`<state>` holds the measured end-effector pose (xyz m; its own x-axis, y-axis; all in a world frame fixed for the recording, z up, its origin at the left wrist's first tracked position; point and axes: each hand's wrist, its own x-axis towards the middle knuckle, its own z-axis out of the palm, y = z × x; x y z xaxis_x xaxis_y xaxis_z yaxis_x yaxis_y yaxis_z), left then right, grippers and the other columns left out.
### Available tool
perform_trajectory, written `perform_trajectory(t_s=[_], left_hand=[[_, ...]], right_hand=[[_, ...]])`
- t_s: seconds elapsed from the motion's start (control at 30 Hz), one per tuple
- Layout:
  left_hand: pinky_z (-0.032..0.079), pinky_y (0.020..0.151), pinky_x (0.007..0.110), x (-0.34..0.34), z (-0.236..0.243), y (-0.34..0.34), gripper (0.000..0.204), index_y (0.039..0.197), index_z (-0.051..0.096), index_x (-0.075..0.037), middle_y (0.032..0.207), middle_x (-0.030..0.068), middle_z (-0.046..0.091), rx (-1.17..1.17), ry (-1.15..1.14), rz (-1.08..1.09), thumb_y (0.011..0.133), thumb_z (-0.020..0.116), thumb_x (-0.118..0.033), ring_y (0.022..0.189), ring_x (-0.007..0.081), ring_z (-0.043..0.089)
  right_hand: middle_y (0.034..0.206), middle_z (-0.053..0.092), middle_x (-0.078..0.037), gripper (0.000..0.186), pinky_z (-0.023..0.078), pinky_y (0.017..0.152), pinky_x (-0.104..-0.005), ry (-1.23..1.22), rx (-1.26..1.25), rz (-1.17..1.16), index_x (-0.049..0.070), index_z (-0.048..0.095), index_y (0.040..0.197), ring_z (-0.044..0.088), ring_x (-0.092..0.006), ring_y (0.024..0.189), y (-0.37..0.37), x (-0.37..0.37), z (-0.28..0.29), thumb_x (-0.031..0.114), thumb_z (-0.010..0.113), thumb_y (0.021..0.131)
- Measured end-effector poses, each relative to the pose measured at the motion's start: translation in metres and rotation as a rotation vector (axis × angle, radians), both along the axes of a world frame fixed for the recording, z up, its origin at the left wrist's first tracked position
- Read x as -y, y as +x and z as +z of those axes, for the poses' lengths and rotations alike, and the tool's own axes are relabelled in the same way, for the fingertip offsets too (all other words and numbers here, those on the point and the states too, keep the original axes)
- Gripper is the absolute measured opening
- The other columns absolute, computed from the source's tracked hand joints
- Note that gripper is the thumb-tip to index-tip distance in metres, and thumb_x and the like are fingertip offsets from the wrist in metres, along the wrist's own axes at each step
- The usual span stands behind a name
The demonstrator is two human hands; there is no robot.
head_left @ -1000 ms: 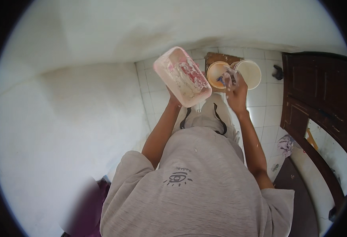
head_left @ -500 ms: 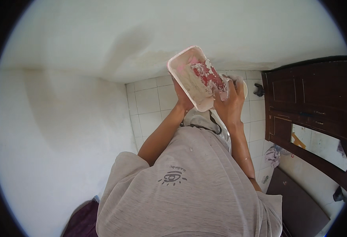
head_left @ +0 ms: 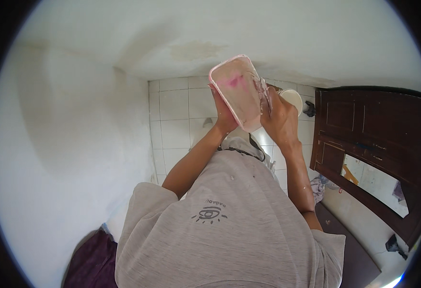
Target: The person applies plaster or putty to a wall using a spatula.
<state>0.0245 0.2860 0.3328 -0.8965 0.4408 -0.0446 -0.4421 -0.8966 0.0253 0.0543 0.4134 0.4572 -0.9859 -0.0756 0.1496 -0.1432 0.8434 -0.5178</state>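
My left hand (head_left: 224,111) grips a pink rectangular plastic tub (head_left: 212,73) from its left side, with the tub tilted so its inside shows. A thin film of pale, putty-like paste (head_left: 243,103) coats the inside, and bright pink plastic shows through near the far end. Along the tub's right edge, my right hand (head_left: 281,120) is closed on a paste-smeared scraper (head_left: 264,93), seen nearly edge-on. Part of the scraper is hidden by the fingers.
Ahead stands a pale wall (head_left: 287,43) with a damp-looking patch. A white round bucket (head_left: 293,100) is on the tiled floor (head_left: 174,103) beyond my right hand. A dark wooden cabinet (head_left: 340,115) with a mirror stands at the right. Purple cloth (head_left: 93,259) lies at the lower left.
The scraper has turned from showing its red, paste-covered face inside the tub to nearly edge-on at the right rim. More of the tub's inside and the white bucket now show.
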Motion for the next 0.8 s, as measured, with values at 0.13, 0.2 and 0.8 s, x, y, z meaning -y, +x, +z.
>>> perform_trajectory(t_s=[0.13, 0.2, 0.8], left_hand=[[0.042, 0.113, 0.046, -0.002, 0.003, 0.007, 0.096, 0.154, 0.034, -0.015, 0.149, 0.0096, 0.045, -0.021, -0.259, 0.007, 0.09, 0.023, -0.086, 0.135, 0.0271, 0.047], [0.042, 0.112, 0.045, -0.002, -0.001, 0.009, 0.095, 0.154, 0.034, -0.016, 0.148, 0.0092, 0.046, 0.003, -0.306, -0.042, 0.09, 0.024, -0.086, 0.135, 0.0264, 0.047], [0.041, 0.114, 0.049, 0.007, 0.006, 0.005, 0.093, 0.156, 0.031, -0.017, 0.152, 0.0124, 0.043, -0.024, -0.261, -0.16, 0.091, 0.022, -0.084, 0.138, 0.0304, 0.045]], right_hand=[[0.083, 0.065, -0.027, 0.023, 0.05, 0.061, -0.0509, -0.028, 0.039, -0.021, -0.006, 0.059, 0.109, 0.064, -0.0472, 0.074, 0.003, 0.014, -0.015, 0.001, 0.061, 0.087], [0.081, 0.064, -0.028, 0.022, 0.05, 0.063, -0.0513, -0.076, 0.056, 0.037, -0.006, 0.059, 0.108, 0.064, -0.0485, 0.074, 0.004, 0.022, -0.02, 0.001, 0.062, 0.086], [0.077, 0.063, -0.029, 0.015, 0.051, 0.066, -0.0522, -0.101, 0.12, -0.052, -0.005, 0.057, 0.094, 0.063, -0.0495, 0.073, -0.018, 0.031, -0.01, 0.003, 0.062, 0.082]])
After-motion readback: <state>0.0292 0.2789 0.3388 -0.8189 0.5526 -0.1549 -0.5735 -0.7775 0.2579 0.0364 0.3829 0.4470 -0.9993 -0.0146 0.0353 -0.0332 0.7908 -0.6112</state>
